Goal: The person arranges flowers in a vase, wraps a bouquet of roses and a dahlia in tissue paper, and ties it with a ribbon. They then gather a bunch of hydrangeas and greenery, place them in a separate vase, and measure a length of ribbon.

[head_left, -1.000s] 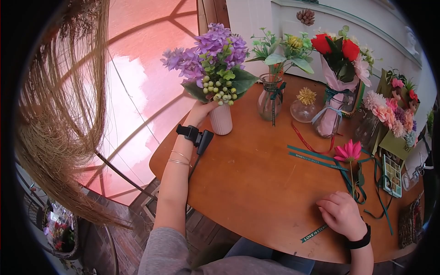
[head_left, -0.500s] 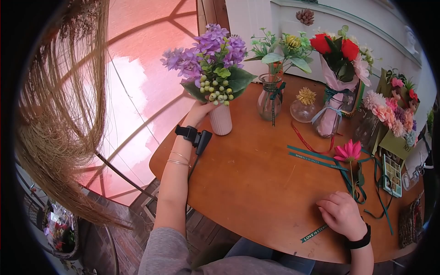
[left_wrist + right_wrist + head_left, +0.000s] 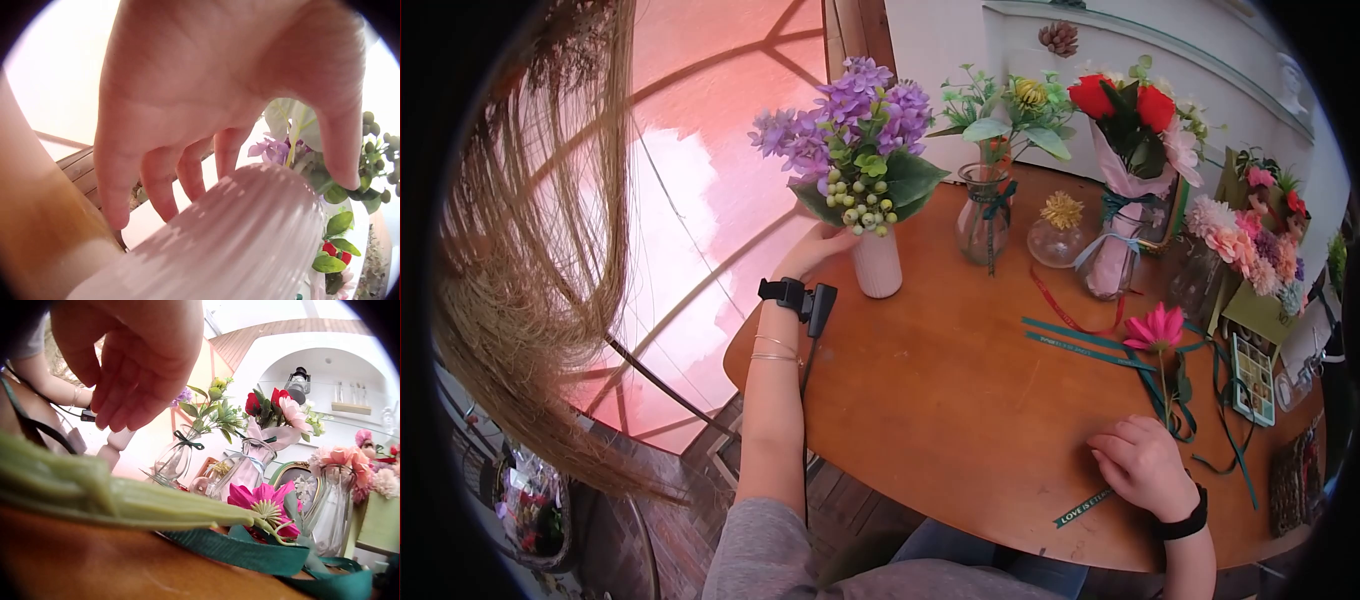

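A ribbed pale pink vase (image 3: 879, 266) stands upright at the table's left side, holding purple flowers (image 3: 852, 112), green berries (image 3: 861, 207) and broad leaves. My left hand (image 3: 813, 250) is beside the vase's upper part, below the leaves. In the left wrist view its spread, bent fingers (image 3: 160, 190) arch over the vase, the thumb near the rim. My right hand (image 3: 1141, 466) rests at the table's right front, fingers loosely curled and holding nothing. Near it lie a magenta flower (image 3: 1155, 328) on a green stem and a green lettered ribbon (image 3: 1084, 507).
Behind are a glass vase with greenery (image 3: 983, 215), a round glass vase with a yellow flower (image 3: 1057, 245), and a wrapped bouquet of red flowers (image 3: 1112, 270). A red ribbon (image 3: 1068, 314) and green ribbons lie on the table (image 3: 940, 420). Dried strands (image 3: 530, 260) hang at left.
My left hand has loosened from the vase and shifted slightly left and down. The vase still stands in place. My right hand has not moved.
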A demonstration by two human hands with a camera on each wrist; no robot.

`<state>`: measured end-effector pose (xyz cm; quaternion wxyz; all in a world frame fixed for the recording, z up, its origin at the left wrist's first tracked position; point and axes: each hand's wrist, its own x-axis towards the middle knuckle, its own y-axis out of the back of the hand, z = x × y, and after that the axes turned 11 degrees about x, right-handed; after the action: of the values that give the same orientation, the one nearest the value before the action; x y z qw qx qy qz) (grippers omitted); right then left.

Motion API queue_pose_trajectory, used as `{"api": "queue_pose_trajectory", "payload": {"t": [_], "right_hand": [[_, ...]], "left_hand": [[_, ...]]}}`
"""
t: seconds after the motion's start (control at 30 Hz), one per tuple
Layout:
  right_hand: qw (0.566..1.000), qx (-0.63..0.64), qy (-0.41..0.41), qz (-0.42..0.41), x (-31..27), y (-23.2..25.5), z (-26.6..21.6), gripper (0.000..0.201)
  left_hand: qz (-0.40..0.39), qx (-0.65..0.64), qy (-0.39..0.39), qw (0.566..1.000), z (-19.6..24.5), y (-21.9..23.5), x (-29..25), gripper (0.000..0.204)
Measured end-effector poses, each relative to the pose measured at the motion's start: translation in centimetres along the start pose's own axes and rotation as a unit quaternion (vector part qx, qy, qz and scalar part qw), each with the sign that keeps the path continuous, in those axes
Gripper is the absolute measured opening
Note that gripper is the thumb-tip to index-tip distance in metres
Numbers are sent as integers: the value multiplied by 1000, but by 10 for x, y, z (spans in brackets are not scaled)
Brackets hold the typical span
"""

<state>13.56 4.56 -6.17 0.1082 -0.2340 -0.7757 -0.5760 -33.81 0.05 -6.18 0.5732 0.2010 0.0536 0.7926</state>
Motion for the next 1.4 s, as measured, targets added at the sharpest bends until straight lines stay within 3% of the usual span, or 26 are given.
{"api": "queue_pose_trajectory", "payload": {"t": [0.17, 0.23, 0.3, 0.5, 0.57, 0.73, 0.93, 1.17, 1.3, 1.4], "right_hand": [[1000, 6, -3, -5, -2, 0, 2, 9], [1000, 3, 3, -8, -2, 1, 3, 8], [1000, 8, 2, -1, -2, 1, 5, 7], [1000, 9, -6, 8, -5, 1, 14, 8], [1000, 20, 14, 11, -6, 1, 15, 7], [1000, 9, 18, -5, -8, -1, 12, 6], [1000, 10, 10, 5, -11, -2, 18, 6], [999, -6, 31, 13, -13, -3, 21, 9], [1000, -4, 29, 11, -12, -3, 21, 10], [999, 5, 33, 16, -13, -3, 22, 10]], "left_hand": [[-35, 118, 65, 990, 29, -10, -16, 71], [-143, 210, 75, 964, 20, -4, -10, 77], [-146, 202, 77, 965, 15, -9, -10, 84], [-84, 166, 81, 979, 16, -28, -9, 77], [-51, 86, 67, 993, 10, -31, -9, 81], [-69, 82, 91, 990, 6, -31, -3, 83], [-34, 176, 112, 977, 6, -33, 0, 82], [-37, 118, 111, 986, 15, -34, -8, 77], [-41, 258, 121, 958, 0, -14, -4, 71], [-26, 283, 136, 949, -1, -10, -6, 74]]}}
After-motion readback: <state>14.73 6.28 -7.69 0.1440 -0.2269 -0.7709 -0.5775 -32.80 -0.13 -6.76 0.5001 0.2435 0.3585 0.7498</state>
